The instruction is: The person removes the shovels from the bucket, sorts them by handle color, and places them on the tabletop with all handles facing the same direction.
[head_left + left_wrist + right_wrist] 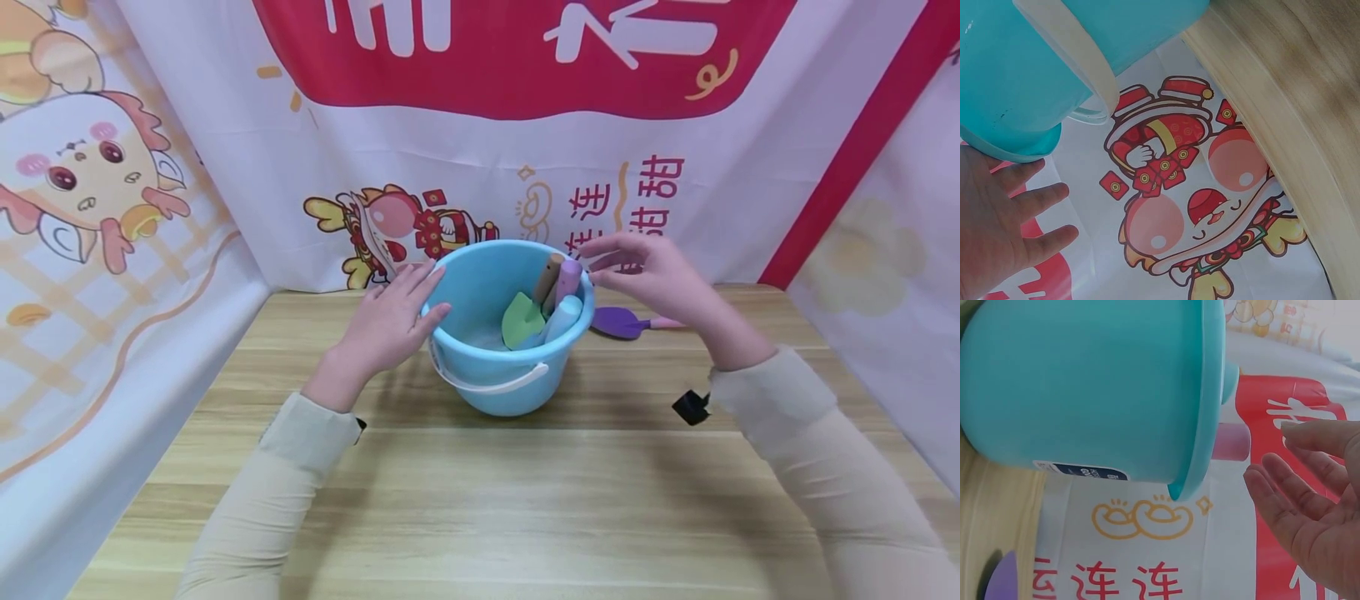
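Note:
A light blue bucket [501, 379] stands upright on the wooden table, its white handle [502, 387] hanging down at the front. Inside it, leaning to the right, are a green shovel head [522, 322], a brown handle [548, 279], a purple handle [569, 279] and a light blue handle [564, 317]. My left hand [390, 321] lies at the bucket's left rim, fingers extended. Over on the right, my right hand [641, 267] is beside the rim near the purple handle, with a gap between thumb and fingers; nothing is held in it.
A purple shovel [617, 322] with a pink handle lies on the table [480, 517] right of the bucket, below my right hand. Printed cloth [465, 167] hangs behind the table and along both sides. A small black object [691, 407] shows at the right sleeve.

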